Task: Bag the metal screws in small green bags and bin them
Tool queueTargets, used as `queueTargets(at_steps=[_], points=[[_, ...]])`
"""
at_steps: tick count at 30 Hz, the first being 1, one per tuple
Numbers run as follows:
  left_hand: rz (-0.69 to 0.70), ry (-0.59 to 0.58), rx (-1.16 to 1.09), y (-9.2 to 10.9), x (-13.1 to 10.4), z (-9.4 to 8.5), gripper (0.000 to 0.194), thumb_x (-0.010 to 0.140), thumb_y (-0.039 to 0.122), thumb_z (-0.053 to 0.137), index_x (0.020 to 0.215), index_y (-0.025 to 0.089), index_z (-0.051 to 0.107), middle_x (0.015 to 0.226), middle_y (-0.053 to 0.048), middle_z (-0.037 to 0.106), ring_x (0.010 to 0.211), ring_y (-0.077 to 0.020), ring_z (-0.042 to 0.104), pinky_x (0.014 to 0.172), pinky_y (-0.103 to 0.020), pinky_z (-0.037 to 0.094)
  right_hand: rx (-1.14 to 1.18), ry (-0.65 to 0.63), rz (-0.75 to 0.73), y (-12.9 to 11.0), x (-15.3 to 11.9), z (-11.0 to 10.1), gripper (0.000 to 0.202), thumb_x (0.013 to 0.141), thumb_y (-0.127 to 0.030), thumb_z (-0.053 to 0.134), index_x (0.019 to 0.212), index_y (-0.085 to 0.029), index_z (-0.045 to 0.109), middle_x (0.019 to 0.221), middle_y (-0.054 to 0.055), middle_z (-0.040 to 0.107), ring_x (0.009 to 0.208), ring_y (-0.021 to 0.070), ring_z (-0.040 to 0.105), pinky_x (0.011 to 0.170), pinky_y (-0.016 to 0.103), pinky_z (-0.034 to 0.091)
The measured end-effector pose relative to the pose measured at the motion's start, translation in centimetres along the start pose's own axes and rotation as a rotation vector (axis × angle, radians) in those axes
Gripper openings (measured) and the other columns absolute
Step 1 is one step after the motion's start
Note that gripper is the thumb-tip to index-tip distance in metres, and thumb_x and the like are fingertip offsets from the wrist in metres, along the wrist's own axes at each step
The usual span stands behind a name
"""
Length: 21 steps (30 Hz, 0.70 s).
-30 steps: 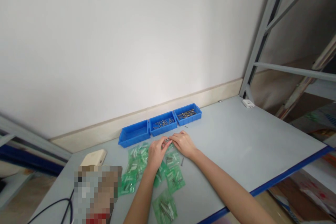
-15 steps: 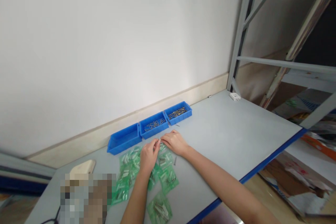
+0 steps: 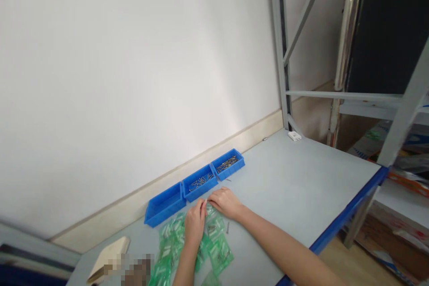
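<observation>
L hand (image 3: 195, 223), R hand (image 3: 225, 202) at bags (image 3: 221, 254), room R to tbl edge (image 3: 348, 209)

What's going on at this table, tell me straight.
Someone's left grip and right grip are close together at the far end of a spread of green bags on the table. Whatever they may hold is too small to make out. Beyond them, three blue bins stand in a row; the middle and right ones hold metal pieces.

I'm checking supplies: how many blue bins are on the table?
3, in a row along the wall: the left bin beyond the green bags, the middle bin with metal pieces, and the right bin with more. Blurring at lower left could hide more.
</observation>
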State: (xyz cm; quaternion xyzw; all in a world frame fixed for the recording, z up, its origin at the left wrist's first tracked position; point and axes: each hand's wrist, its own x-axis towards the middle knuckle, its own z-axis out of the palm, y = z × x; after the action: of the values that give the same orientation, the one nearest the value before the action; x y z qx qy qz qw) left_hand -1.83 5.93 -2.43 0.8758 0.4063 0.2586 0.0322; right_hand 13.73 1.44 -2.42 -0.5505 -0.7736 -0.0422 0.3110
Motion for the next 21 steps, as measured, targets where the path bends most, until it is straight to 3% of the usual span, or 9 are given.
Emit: queueTargets(at_steps=[9, 17, 21], points=[[0.045, -0.012, -0.026, -0.6, 0.4, 0.1, 0.038, 0.088, 0.039, 0.027, 0.090, 0.020, 0.060, 0.054, 0.001, 0.054, 0.053, -0.0166, 0.054, 0.056, -0.026, 0.037, -0.022, 0.058, 0.009, -0.1, 0.3, 0.4, 0.017, 0.088, -0.025, 0.045, 0.089, -0.017, 0.060, 0.083, 0.003, 0.066, 0.077, 0.0154, 0.060, 0.066, 0.025, 0.038], [-0.083, 0.043, -0.114, 0.5, 0.6, 0.5, 0.041, 0.086, 0.042, 0.027, 0.067, 0.019, 0.054, 0.048, 0.002, 0.049, 0.048, -0.0160, 0.051, 0.054, -0.025, 0.033, -0.094, 0.029, 0.091, -0.2, 0.6, 0.5, 0.014, 0.088, -0.024, 0.046, 0.089, -0.016, 0.057, 0.083, 0.004, 0.066, 0.077, 0.0161, 0.061, 0.065, 0.025, 0.042], [-0.116, 0.042, -0.130, 1.0, 0.8, 0.5, 0.036, 0.086, 0.042, 0.028, 0.074, 0.019, 0.053, 0.047, 0.003, 0.048, 0.049, -0.0162, 0.052, 0.054, -0.025, 0.034, -0.089, 0.024, 0.095, -0.1, 0.7, 0.8, 0.017, 0.089, -0.023, 0.043, 0.087, -0.015, 0.057, 0.083, 0.006, 0.066, 0.076, 0.0170, 0.061, 0.065, 0.027, 0.043]])
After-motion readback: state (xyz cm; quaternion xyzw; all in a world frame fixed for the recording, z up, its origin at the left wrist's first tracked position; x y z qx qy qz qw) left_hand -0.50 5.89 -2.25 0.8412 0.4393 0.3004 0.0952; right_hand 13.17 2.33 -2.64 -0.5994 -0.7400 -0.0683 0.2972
